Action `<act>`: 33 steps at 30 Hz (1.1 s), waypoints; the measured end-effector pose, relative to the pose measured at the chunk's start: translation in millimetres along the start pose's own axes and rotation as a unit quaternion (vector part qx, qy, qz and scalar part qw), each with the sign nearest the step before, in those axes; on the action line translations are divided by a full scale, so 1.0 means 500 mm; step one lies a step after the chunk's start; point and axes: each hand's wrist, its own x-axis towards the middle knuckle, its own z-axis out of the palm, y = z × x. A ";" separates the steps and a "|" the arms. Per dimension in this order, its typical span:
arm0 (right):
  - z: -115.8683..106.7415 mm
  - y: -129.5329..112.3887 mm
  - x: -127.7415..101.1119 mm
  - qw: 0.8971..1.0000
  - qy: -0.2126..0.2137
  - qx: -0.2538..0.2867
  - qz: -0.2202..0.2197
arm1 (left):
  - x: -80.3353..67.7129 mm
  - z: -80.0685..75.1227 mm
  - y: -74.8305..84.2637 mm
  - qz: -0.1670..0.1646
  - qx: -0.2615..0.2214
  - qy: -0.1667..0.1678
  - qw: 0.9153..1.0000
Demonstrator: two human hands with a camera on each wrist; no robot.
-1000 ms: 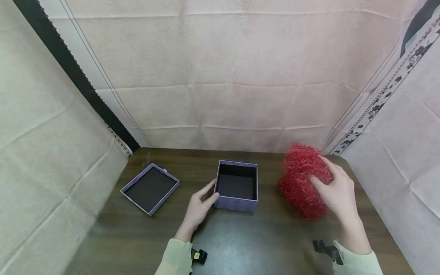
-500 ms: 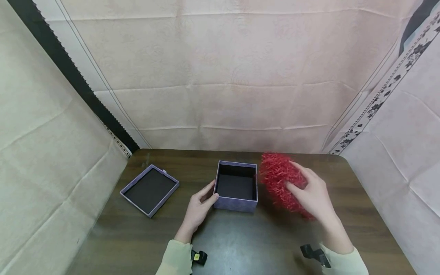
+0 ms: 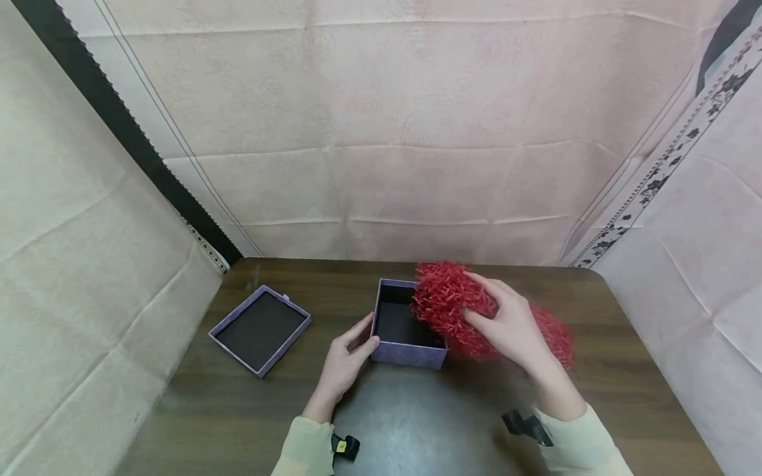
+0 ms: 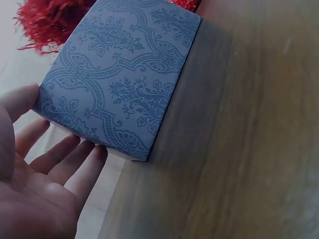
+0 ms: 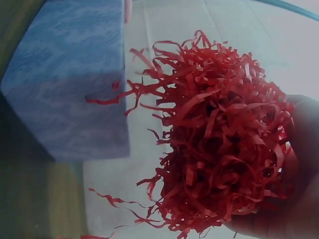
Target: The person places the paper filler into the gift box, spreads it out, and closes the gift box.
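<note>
Dark wood-grain table (image 3: 417,423), lower half of the head view; pale creased cloth hung behind and on both sides, with a black strip running down the upper left.

Open purple box (image 3: 409,324) at centre of frame, dark lining visible, nothing in it yet as far as can be seen. Its lid (image 3: 259,328) lies inside-up to the left, well apart from the box.

Left hand (image 3: 344,360): fingers straight and relaxed, resting against the box's near left corner, not curled round it. The left wrist view confirms it: fingertips (image 4: 87,159) touch the lower edge of the patterned side wall, thumb at the far edge.

Right hand (image 3: 512,327): closed round a wad of red shredded paper (image 3: 449,304), gripping it from above. The wad hangs over the box's right rim, its left part above the opening; a looser trail of red shows right of the hand. In the right wrist view the shred (image 5: 219,144) fills the hand, clear of the box wall, a few strands brushing it.

Progress, judged: lid off, box steadied, filler brought to the opening. Left to do: filler not yet lowered or pressed in; lid not yet back on.
</note>
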 end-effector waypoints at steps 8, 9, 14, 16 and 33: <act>0.023 -0.052 0.046 0.998 -0.007 0.003 -0.058 | -0.002 -0.006 0.006 -0.008 0.004 0.007 1.000; 0.027 -0.055 0.051 0.998 -0.011 0.005 -0.060 | -0.003 -0.006 0.007 -0.008 0.003 0.008 1.000; 0.054 -0.054 0.071 0.997 -0.031 0.008 -0.073 | -0.004 -0.004 0.006 -0.012 -0.001 0.007 1.000; 0.064 -0.048 0.077 0.996 -0.045 0.015 -0.077 | -0.004 -0.004 0.004 -0.012 0.000 0.007 1.000; 0.114 -0.002 0.104 0.984 -0.129 -0.028 -0.121 | -0.005 0.000 0.003 -0.018 -0.020 -0.001 1.000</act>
